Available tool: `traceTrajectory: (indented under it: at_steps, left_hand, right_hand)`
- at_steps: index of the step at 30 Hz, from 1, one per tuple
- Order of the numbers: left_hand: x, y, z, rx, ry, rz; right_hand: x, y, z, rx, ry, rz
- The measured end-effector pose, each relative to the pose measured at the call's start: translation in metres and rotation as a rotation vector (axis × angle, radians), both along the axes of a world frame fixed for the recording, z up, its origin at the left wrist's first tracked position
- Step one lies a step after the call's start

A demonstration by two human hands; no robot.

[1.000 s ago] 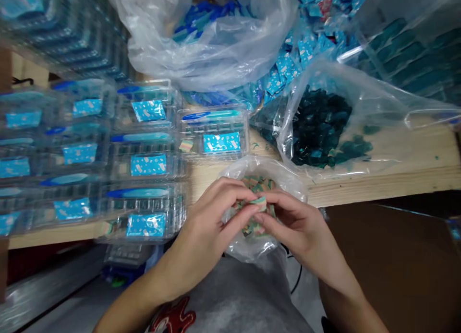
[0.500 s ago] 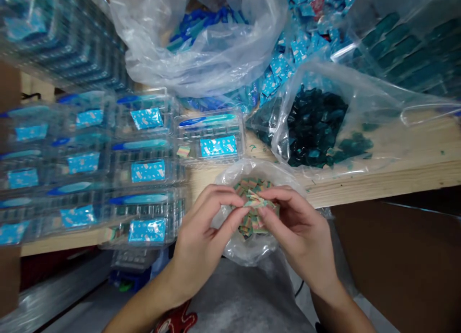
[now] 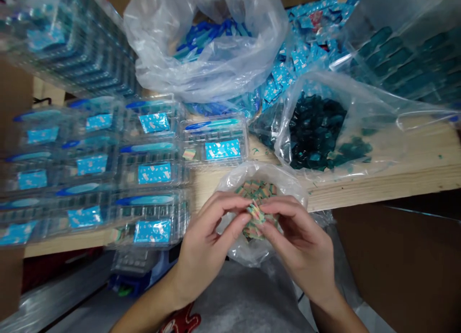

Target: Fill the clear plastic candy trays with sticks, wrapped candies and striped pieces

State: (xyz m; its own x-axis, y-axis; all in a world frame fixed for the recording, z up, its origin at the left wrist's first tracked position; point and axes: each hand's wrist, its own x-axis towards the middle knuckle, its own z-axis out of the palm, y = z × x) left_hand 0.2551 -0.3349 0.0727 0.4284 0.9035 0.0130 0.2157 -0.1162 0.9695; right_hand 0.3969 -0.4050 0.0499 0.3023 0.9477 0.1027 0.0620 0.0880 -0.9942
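Observation:
My left hand (image 3: 209, 239) and my right hand (image 3: 306, 239) meet over a small clear plastic bag (image 3: 248, 254) at the table's front edge. Between the thumbs and fingertips of both is a small cluster of striped squares (image 3: 256, 212), green, pink and cream. More such squares (image 3: 266, 188) lie loose in the bag below. Just beyond the left hand is a clear plastic case (image 3: 196, 138) with a blue pen-like stick (image 3: 212, 125), a blue patterned packet (image 3: 222, 149) and one striped square (image 3: 189, 154).
Rows of similar filled cases (image 3: 154, 173) cover the left side, with a tall stack (image 3: 82, 50) behind. A large bag (image 3: 216, 78) of blue sticks stands at the back. To the right are blue packets (image 3: 298, 59) and an open bag of dark teal pieces (image 3: 317, 131).
The striped squares between my fingertips have turned and sit more upright. Both hands stay over the bag, still pinching. The whole view has shifted slightly.

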Motion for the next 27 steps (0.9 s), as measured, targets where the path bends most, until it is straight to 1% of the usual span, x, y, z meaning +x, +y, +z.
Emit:
traceTrajectory:
  at_steps: [2,5,8,10,12,15,17,19,21,24,27]
  left_hand:
    - [-0.002,0.001,0.0,0.017,0.005,-0.049]
    - [-0.005,0.004,-0.002,0.031,-0.014,-0.076]
    - [-0.008,0.007,-0.004,0.076,-0.022,-0.115]
    - [-0.008,0.008,-0.005,0.104,-0.03,-0.113]
    - [-0.009,0.009,-0.004,0.106,-0.067,-0.107]
    - [-0.009,0.01,-0.002,0.036,-0.124,-0.128]
    - [-0.011,0.011,0.0,-0.011,-0.118,-0.131]
    - [-0.012,0.011,0.001,-0.037,-0.08,-0.146]
    - [-0.013,0.011,0.001,-0.048,-0.049,-0.164]
    - [-0.012,0.012,-0.001,-0.047,-0.06,-0.15]
    - [-0.011,0.012,-0.004,-0.008,-0.092,-0.123]
  right_hand:
    - [0.0,0.0,0.002,0.034,-0.038,0.002]
    - [0.0,0.0,0.002,0.067,-0.08,0.004]
    - [-0.001,0.0,0.002,0.057,-0.052,0.005]
    - [0.0,0.001,0.003,0.017,0.045,0.004]
    - [0.001,0.003,0.005,-0.046,0.214,0.01]
    - [0.002,0.007,0.008,-0.125,0.426,0.01]
    - [0.003,0.009,0.01,-0.141,0.469,-0.02]
    - [0.003,0.009,0.012,-0.125,0.431,-0.058]
    - [0.003,0.007,0.013,-0.093,0.334,-0.058]
    - [0.004,0.005,0.014,-0.056,0.202,0.011]
    - [0.007,0.003,0.014,-0.048,0.134,0.065]
